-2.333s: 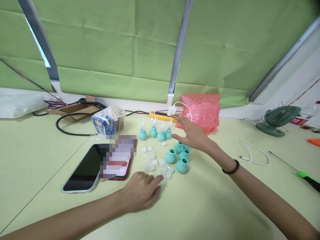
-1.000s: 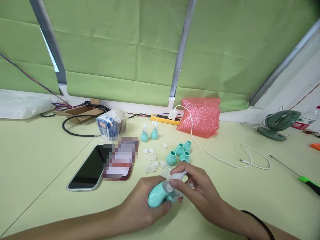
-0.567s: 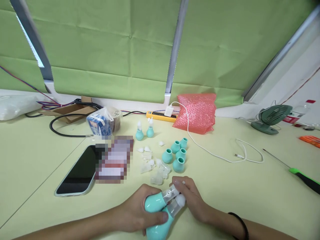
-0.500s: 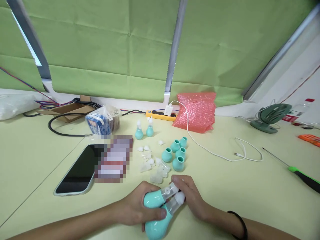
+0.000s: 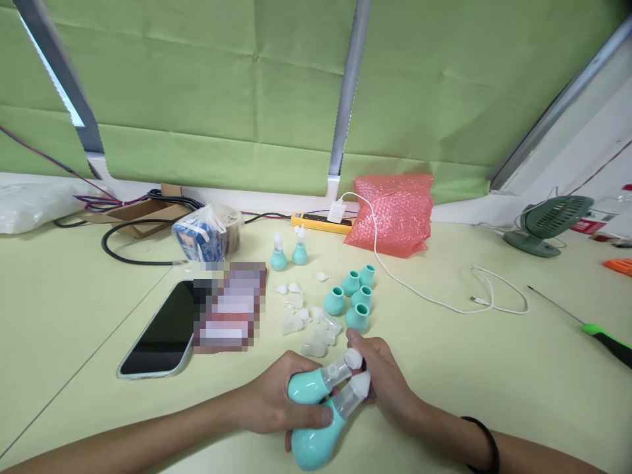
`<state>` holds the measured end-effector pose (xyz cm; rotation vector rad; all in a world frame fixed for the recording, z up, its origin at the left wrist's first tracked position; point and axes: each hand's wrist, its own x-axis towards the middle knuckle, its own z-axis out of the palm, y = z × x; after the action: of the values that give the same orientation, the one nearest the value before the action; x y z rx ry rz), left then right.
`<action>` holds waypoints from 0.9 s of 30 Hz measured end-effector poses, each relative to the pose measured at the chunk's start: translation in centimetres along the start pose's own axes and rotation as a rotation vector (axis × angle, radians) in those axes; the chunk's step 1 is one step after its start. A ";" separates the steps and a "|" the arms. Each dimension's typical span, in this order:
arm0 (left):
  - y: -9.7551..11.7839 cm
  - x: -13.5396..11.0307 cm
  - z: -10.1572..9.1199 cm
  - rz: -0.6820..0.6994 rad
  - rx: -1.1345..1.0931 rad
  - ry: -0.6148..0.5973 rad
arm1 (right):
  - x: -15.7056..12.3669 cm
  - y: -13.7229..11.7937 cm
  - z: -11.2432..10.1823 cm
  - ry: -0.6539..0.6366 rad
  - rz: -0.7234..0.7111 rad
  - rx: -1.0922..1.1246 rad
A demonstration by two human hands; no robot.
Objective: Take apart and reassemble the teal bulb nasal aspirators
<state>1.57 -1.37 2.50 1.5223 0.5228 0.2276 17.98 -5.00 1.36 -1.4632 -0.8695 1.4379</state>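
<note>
My left hand [image 5: 274, 398] is closed round two teal bulb nasal aspirators, the upper one [image 5: 307, 386] and the lower one [image 5: 316, 444], side by side. Each has a clear tube and a white tip pointing right. My right hand [image 5: 388, 375] is beside those tips, its thumb raised off them; its other fingers are partly hidden behind the tips. Beyond the hands lie several loose clear tubes [image 5: 326, 322] and small white tips [image 5: 294, 288]. Several teal bulbs [image 5: 357, 318] without tubes stand to their right. Two assembled aspirators [image 5: 278, 258] stand upright farther back.
A phone [image 5: 160, 336] and a blurred flat object [image 5: 230, 306] lie on the left. Behind are a plastic-bagged bundle [image 5: 200, 237], a yellow power strip [image 5: 320, 224] and pink bubble wrap [image 5: 395, 217]. A white cable [image 5: 444, 308], screwdriver [image 5: 600, 332] and green fan [image 5: 548, 224] are on the right.
My right thumb has lifted off the upper aspirator's tip, which now shows more fully. My left hand keeps both aspirators. The whole view has shifted slightly.
</note>
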 end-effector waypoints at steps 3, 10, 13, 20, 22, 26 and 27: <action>-0.2 0.0 0.0 0.022 -0.001 0.003 | 0.2 -0.1 0.2 -0.001 0.061 0.067; -0.1 -0.1 0.0 0.018 0.018 -0.014 | -0.1 0.2 0.7 0.104 0.167 0.165; -0.1 -0.2 -0.1 0.014 0.013 0.012 | -0.3 -0.2 0.5 0.054 0.045 0.106; 0.0 -0.4 -0.3 -0.056 -0.042 0.047 | 2.1 -7.0 -0.7 0.080 -0.927 -0.750; 0.0 -0.3 -0.3 -0.060 -0.080 0.065 | 3.8 -8.7 -0.2 -0.009 -1.003 -1.027; -0.1 -0.3 -0.5 -0.032 -0.151 0.028 | 6.3 -9.0 1.9 -0.138 -1.100 -1.536; -0.1 -0.3 -0.6 -0.025 -0.161 0.012 | 6.7 -8.7 2.3 -0.164 -1.118 -1.635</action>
<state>1.06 -0.98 2.44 1.3586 0.5199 0.2537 17.09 4.65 7.09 -1.2553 -2.6833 -0.2769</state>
